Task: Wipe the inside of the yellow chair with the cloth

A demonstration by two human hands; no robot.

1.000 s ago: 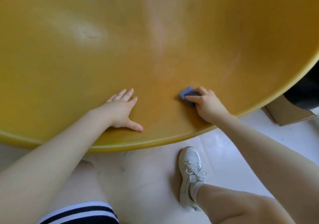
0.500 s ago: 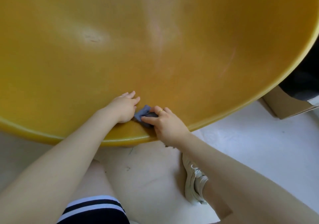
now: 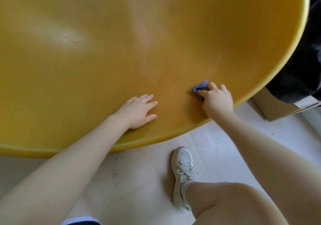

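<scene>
Head view, white sneaker (image 3: 182, 176) on floor (image 3: 142, 181), cardboard box (image 3: 271, 106) beside yellow chair (image 3: 121, 42)

A mustard-yellow chair (image 3: 121, 42) with pale scuffs, and a blue-grey cloth (image 3: 199, 88). A white laced sneaker (image 3: 182, 172) on a whitish floor (image 3: 147, 190). A brown cardboard box (image 3: 271, 106).

Yellow chair (image 3: 121, 42): broad, smooth, concave shell with a rounded rim curving along the near and right edges; pale scuff marks and faint streaks cross its inner surface. Cloth (image 3: 199, 88): small, blue-grey, bunched, pressed against the inner surface near the right part of the rim, largely covered by fingers.
</scene>
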